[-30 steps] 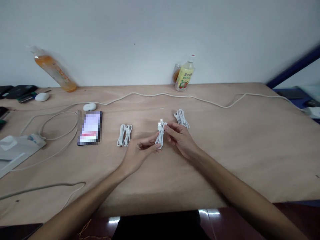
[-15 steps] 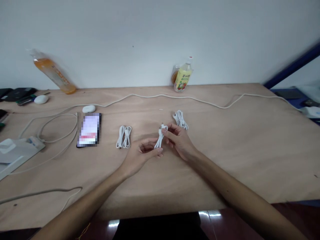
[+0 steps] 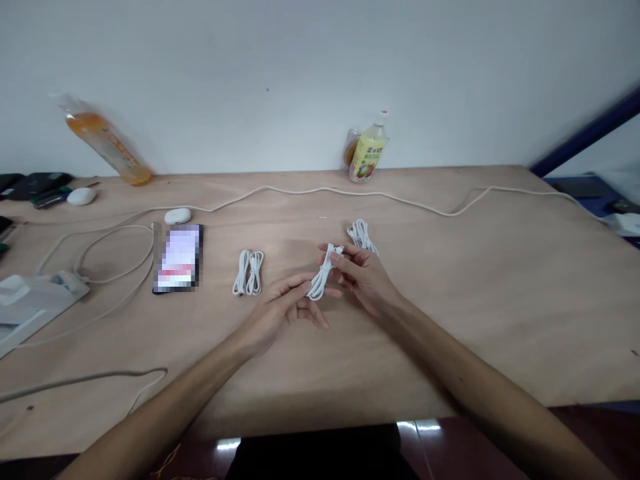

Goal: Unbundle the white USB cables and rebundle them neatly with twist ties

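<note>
A folded white cable (image 3: 321,277) is held between both hands over the middle of the wooden table (image 3: 450,320). My right hand (image 3: 363,279) pinches its upper end near the plugs. My left hand (image 3: 280,309) pinches its lower loops between thumb and forefinger, the other fingers curled loosely. Another coiled white cable (image 3: 249,273) lies to the left of my hands. A third coiled cable (image 3: 361,235) lies just behind my right hand.
A phone (image 3: 179,257) lies at the left with a white earbud case (image 3: 178,215) behind it. A long white cord (image 3: 350,194) runs across the back. Two drink bottles (image 3: 367,154) (image 3: 103,139) stand by the wall. A plastic bag (image 3: 30,300) and loose cords lie far left.
The held cable has tilted from upright to a slant, its plug end now under my right fingers. My left hand has slid down toward its lower loops.
</note>
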### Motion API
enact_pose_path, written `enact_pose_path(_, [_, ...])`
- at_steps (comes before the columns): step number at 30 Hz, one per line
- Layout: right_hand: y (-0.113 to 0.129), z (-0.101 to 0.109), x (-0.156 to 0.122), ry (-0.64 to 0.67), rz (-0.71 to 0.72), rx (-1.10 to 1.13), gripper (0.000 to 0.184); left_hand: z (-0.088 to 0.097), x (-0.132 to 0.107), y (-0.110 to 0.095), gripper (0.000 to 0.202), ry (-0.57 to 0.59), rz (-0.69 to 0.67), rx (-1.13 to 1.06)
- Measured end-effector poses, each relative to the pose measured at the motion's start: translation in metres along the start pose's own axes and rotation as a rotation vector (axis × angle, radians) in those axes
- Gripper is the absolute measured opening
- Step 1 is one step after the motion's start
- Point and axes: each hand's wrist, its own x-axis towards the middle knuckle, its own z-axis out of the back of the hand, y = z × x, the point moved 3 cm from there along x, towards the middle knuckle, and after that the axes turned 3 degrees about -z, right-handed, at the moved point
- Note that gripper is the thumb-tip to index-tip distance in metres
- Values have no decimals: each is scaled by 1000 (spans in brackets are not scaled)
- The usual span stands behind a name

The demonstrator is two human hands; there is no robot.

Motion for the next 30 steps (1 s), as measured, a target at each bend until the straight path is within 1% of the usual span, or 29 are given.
enact_pose_path(2, [-1,-1,1,-28,16,-20,46,0,1,-1,44,-17,-20,56])
enact_pose_path(5, [-3,-1,1,-65,50,-44,43,-1,2,-4,44,-40,-66,229])
enact_pose_path(8, [-5,0,1,-60,57,-45,42,-1,2,-6,41,-37,-85,350])
enact_pose_path(11, [-8,0,0,-9,14,-11,43,-1,1,-5,41,-32,-77,329])
enact_pose_path(15, [-10,0,0,19,-30,7,42,2,1,-1,43,-14,-55,221])
enact_pose_path(19, [-8,-1,0,46,-1,-44,34,5,3,3,40,9,-18,124])
enact_pose_path(22, [-8,-4,-1,77,42,-77,30,5,5,4,34,-3,-29,95])
enact_pose_path(24, [-8,-5,-1,89,63,-93,27,5,5,2,32,-18,-46,119])
enact_pose_path(28, [-10,-3,1,45,115,-125,24,3,3,-2,27,-29,-42,274])
enact_pose_path(30, [-12,-2,3,38,126,-135,25,2,3,-3,27,-27,-46,312])
